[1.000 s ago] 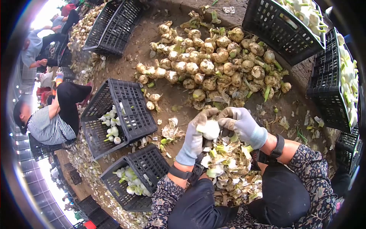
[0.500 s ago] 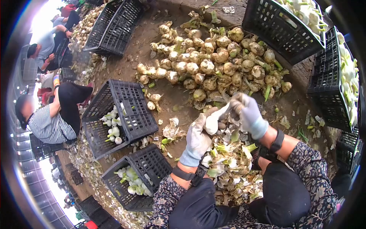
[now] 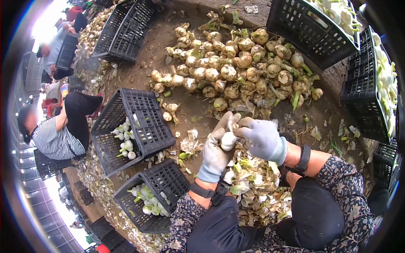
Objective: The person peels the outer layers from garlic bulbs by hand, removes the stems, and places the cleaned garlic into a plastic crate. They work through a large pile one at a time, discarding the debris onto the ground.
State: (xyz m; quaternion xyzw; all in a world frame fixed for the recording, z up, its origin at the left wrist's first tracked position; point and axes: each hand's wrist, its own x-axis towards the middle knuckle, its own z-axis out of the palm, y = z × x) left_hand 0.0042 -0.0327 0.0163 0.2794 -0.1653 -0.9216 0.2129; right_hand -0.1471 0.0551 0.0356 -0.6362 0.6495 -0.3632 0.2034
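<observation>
A peeled white garlic bulb (image 3: pixel 228 141) sits in the fingers of my left hand (image 3: pixel 216 152), which wears a soiled pale glove. My right hand (image 3: pixel 262 141), gloved in grey, is closed at the neck of the same bulb, thumb and fingers pinched together. Its fingertips partly hide the stem. Under both hands lies a heap of stripped garlic skins and leaf scraps (image 3: pixel 257 185), between my knees. Just beyond my hands spreads a pile of unpeeled, soil-stained garlic bulbs (image 3: pixel 236 69).
To the left, two tipped black crates (image 3: pixel 154 114) (image 3: pixel 171 185) hold some clean garlic. Crates (image 3: pixel 310 33) (image 3: pixel 360 95) full of white garlic stand at the right. Another crate (image 3: pixel 124 31) is at the upper left. Nearby sits a person in a striped shirt (image 3: pixel 59 137); others work behind.
My right hand has come down and inward, from pulling outward to pinching at the bulb's neck. The bulb has turned upright in my left hand. A background person now has a crate in front of them.
</observation>
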